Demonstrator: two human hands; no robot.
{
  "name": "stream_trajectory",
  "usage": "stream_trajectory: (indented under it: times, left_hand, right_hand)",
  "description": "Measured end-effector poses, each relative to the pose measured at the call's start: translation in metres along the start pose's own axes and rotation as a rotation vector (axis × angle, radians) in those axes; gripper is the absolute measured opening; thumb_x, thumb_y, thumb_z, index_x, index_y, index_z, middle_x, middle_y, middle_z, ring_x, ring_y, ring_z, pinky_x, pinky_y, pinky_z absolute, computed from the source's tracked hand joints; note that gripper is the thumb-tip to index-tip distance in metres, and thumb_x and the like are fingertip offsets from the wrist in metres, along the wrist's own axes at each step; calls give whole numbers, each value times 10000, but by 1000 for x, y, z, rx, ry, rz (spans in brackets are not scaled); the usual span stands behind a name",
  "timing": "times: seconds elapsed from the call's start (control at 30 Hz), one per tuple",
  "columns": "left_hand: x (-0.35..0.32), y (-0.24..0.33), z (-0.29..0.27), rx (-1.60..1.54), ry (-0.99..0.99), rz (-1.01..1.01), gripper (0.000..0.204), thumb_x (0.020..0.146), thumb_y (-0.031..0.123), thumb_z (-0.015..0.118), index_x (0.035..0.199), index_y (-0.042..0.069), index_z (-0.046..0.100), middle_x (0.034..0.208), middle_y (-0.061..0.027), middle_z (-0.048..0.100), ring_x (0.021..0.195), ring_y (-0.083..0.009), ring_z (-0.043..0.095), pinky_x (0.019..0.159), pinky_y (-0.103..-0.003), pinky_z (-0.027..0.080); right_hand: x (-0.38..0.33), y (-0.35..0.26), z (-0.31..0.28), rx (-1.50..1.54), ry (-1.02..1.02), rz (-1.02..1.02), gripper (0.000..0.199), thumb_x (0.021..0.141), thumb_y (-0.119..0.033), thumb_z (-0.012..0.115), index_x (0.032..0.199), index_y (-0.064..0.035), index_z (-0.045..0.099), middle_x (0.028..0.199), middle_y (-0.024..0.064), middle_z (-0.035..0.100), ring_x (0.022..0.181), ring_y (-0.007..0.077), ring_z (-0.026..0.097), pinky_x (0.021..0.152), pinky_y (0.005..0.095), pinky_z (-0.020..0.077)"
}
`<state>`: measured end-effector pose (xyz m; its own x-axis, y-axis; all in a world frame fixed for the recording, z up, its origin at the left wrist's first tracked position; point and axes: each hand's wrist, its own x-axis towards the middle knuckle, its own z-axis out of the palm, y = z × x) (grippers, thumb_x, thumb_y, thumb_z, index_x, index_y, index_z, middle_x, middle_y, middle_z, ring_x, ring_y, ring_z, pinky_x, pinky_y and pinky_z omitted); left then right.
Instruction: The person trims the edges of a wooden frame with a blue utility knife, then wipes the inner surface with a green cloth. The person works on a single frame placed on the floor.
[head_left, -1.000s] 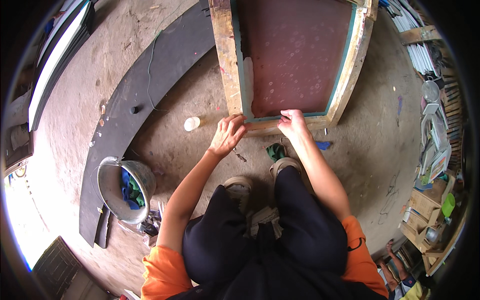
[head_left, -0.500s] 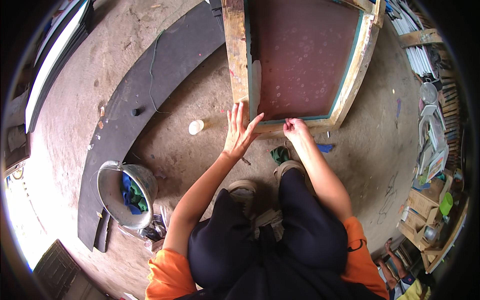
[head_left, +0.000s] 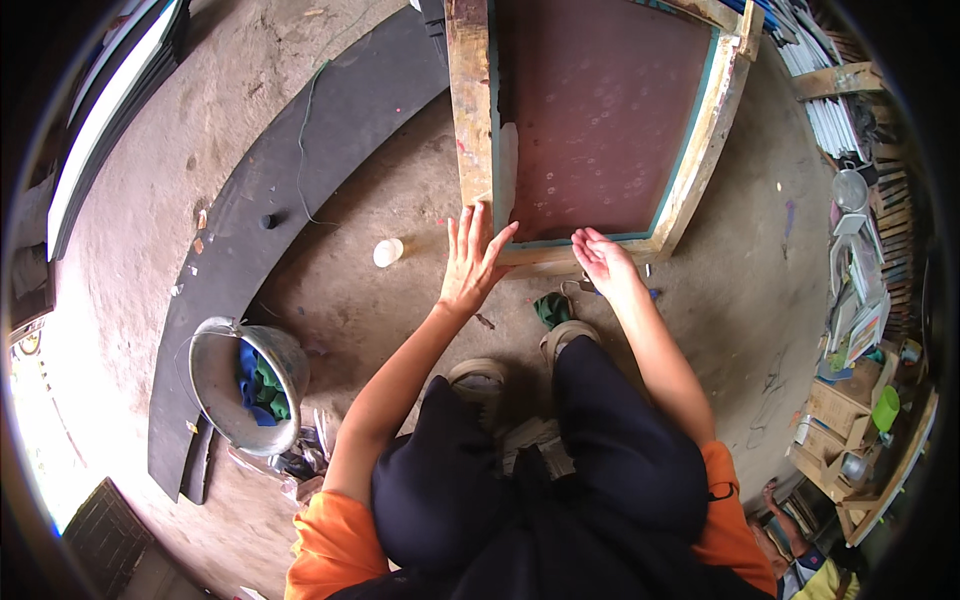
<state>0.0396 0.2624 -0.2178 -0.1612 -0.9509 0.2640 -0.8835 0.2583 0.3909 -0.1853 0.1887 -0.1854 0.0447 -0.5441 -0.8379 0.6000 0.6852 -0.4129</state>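
A wooden frame stands in front of me, with reddish-brown mesh stretched across it and teal tape along its inner edges. Fingers spread, my left hand rests on the frame's near left corner. At the near edge, towards the right, my right hand has its palm turned up and its fingers stretched out. Nothing shows in it. A pale strip runs along the mesh's left side. Just below the frame, a green cloth lies by my foot.
A metal bucket with blue and green cloths stands on the left beside a long black sheet. A small translucent cup sits on the concrete floor left of the frame. Cardboard boxes and clutter line the right side.
My right hand has gone from a closed pinch at the frame's edge to an open, upturned palm. The left hand stays on the corner. The frame appears slightly shifted.
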Motion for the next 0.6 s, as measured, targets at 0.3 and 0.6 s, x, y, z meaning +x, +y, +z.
stream_trajectory:
  times: [0.3, 0.6]
  left_hand:
    - [6, 8, -3, -54, 12, -30, 950, 601, 264, 801, 1377, 220, 253, 1426, -269, 84, 1324, -454, 107, 1060, -590, 165]
    - [3, 5, -1, -45, 25, -29, 935, 604, 265, 796, 1374, 222, 267, 1421, -272, 95, 1320, -460, 114, 1064, -590, 158]
  right_hand:
    - [30, 32, 17, 91, 241, -131, 171, 789, 23, 511, 956, -3, 488, 1050, 134, 488, 1046, 283, 456, 1056, 394, 259]
    - [35, 27, 34, 139, 352, 45, 288, 820, 69, 404, 1083, -44, 443, 1048, 85, 476, 846, 213, 534, 842, 327, 448]
